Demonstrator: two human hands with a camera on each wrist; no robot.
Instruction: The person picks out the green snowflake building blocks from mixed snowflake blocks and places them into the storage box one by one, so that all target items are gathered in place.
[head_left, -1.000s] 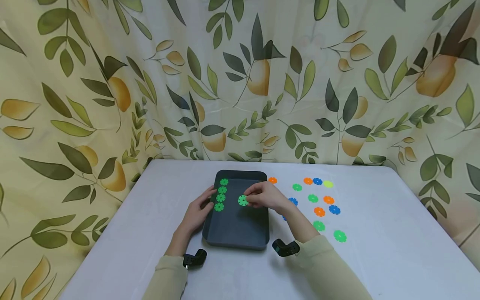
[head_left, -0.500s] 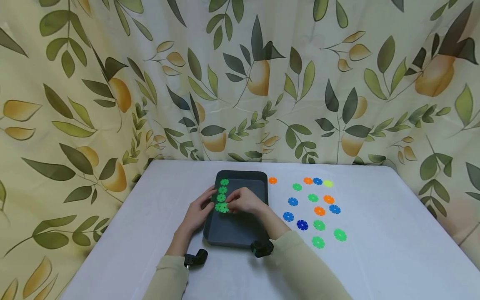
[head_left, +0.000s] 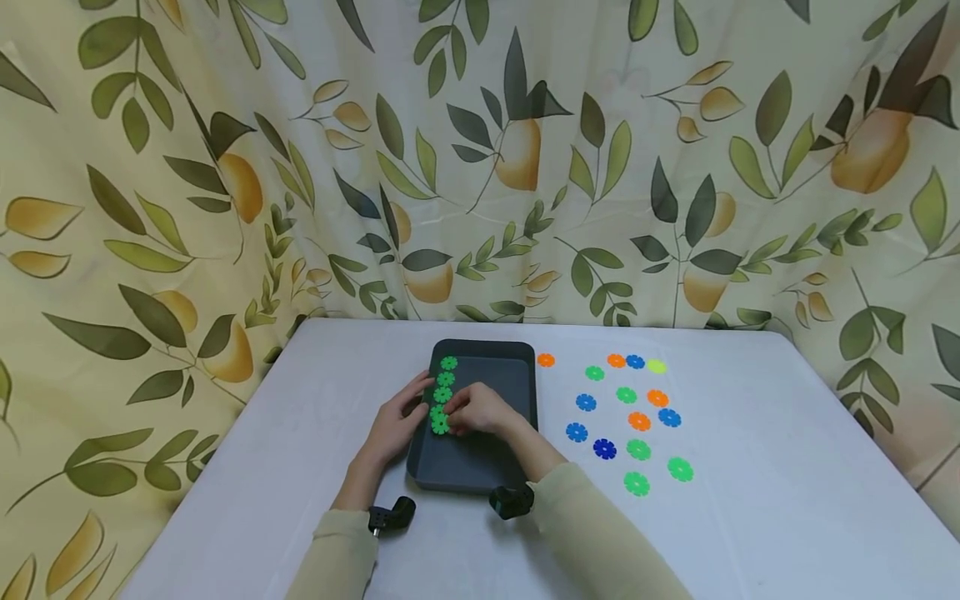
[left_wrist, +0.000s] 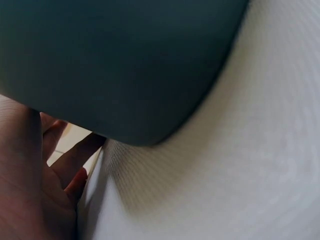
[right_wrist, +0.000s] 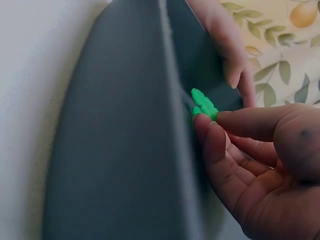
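Observation:
In the head view, my right hand [head_left: 480,409] pinches a green snowflake disc [head_left: 440,426] between thumb and fingertips, low over the dark tray [head_left: 472,471]. The right wrist view shows the green disc [right_wrist: 204,103] tilted at my fingertips. Several matching green discs [head_left: 444,379] lie in a column along the tray's left side, and the held one overlaps or touches the nearest. My left hand [head_left: 393,423] rests against the tray's left edge, thumb and fingers apart. In the left wrist view, fingers [left_wrist: 75,157] of that hand reach beside the tray wall [left_wrist: 135,75].
Right of the tray, loose discs are scattered on the white table [head_left: 757,500]: several green [head_left: 638,450], orange [head_left: 640,422] and blue [head_left: 577,432], one dark blue [head_left: 604,449] and one yellow [head_left: 656,367]. A patterned curtain [head_left: 600,167] hangs behind the table.
My right hand has moved left across the tray with the green disc, then slightly towards me, to the near end of the green column. The left hand has stayed at the tray's edge.

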